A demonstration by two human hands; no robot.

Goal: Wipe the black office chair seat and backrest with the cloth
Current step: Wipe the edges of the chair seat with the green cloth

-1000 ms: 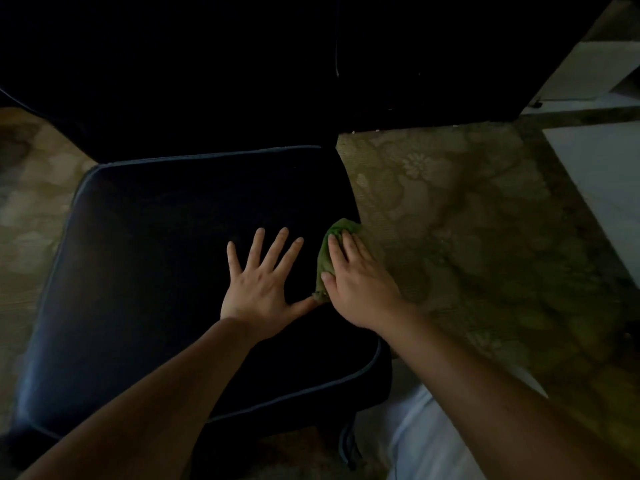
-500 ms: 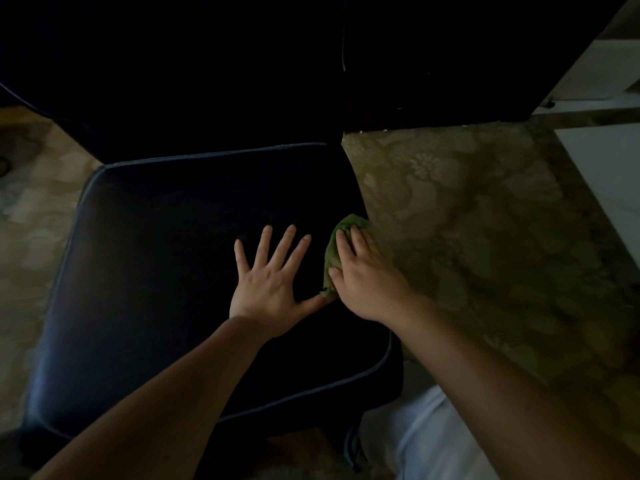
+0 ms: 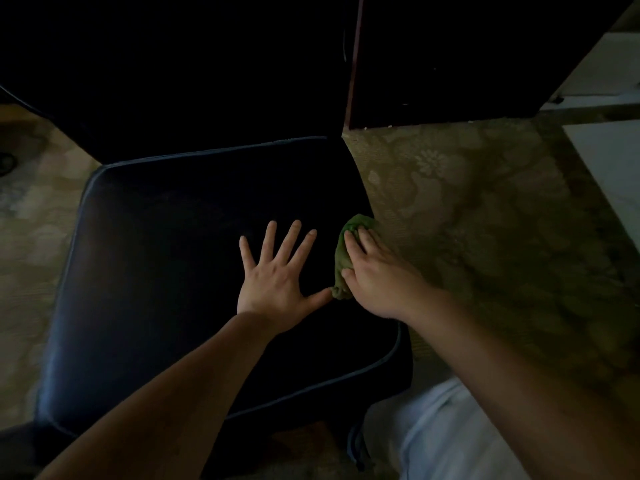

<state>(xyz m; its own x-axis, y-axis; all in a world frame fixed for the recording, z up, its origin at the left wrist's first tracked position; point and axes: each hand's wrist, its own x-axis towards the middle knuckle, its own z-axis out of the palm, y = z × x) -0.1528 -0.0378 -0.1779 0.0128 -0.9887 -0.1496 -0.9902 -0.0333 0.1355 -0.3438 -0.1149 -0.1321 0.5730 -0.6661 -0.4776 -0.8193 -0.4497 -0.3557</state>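
Note:
The black chair seat (image 3: 166,271) with pale piping fills the left and middle of the head view. Its dark backrest (image 3: 207,81) rises behind it, nearly lost in shadow. My left hand (image 3: 277,271) lies flat on the seat with fingers spread and holds nothing. My right hand (image 3: 377,275) presses a bunched green cloth (image 3: 343,258) onto the seat near its right edge. The cloth shows only past my fingertips and beside my thumb; my left thumb tip touches its lower end.
A patterned olive carpet (image 3: 485,220) covers the floor to the right and left of the chair. Dark furniture (image 3: 450,57) stands behind at the right. A white surface (image 3: 609,161) sits at the far right edge. My light trouser leg (image 3: 443,441) is at the bottom.
Both hands stay on the seat in almost the same pose. The right hand with the cloth has slid slightly along the seat's right edge; the view has shifted a little.

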